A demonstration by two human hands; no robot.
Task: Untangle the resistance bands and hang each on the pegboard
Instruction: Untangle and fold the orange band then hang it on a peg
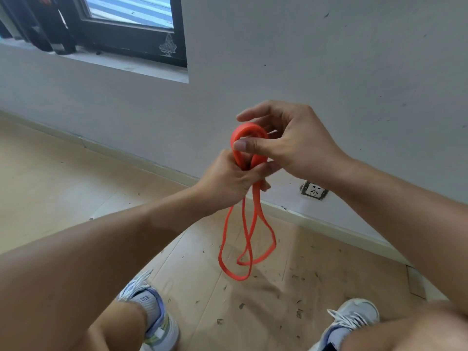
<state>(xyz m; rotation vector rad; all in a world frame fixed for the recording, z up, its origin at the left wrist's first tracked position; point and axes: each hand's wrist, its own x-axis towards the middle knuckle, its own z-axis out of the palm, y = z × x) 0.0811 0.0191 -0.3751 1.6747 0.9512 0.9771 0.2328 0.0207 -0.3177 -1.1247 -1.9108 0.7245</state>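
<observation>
The left hand (231,182) is squeezing the orange band (247,236) tight in its curled fingers, and the right hand (283,143), just above and touching it, is pinching the small loop that is sticking up. Below the left hand, the long loops are hanging straight down toward the floor (76,178), twisted over each other. No pegboard is showing.

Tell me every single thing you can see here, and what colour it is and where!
resistance band: one, orange, held in both hands, loops hanging down
window: one, dark frame, upper left
wall socket: one, white, low on the wall
wall: one, pale grey, behind the hands
floor: one, light wood with dark specks, underneath
shoes: two, grey-white, bottom
left hand: one, grips the band lower down
right hand: one, pinches the band's top loop
</observation>
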